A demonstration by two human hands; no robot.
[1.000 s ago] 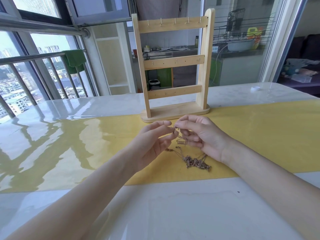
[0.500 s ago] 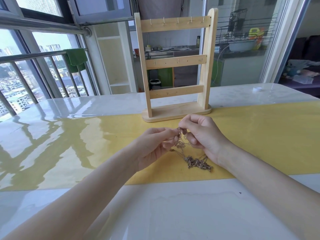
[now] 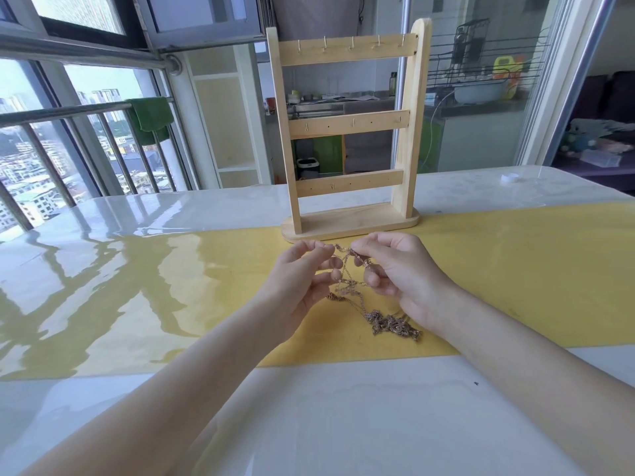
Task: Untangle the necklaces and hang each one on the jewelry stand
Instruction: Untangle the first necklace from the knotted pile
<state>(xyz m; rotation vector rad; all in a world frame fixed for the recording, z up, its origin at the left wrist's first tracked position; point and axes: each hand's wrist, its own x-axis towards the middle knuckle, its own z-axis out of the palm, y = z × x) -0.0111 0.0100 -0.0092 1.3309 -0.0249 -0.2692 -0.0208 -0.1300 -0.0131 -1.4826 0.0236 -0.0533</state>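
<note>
A tangle of thin gold necklaces point(image 3: 391, 322) lies on the yellow runner, with strands rising up between my hands. My left hand point(image 3: 302, 283) pinches a strand at its fingertips. Facing it a few centimetres away, my right hand point(image 3: 395, 269) pinches the same stretch of chain, and more chain hangs below its curled fingers. The wooden jewelry stand point(image 3: 347, 125) rises just behind my hands, with three crossbars carrying small hooks. No necklace hangs on it.
The glossy white table point(image 3: 309, 407) carries a yellow runner point(image 3: 515, 269) across its middle. A small white cap point(image 3: 509, 177) sits at the far right. A window railing with a green cloth point(image 3: 151, 118) runs along the left behind the table.
My hands have lifted slightly and drawn a little apart, stretching a short length of chain between the fingertips. The lower tangle stays on the runner.
</note>
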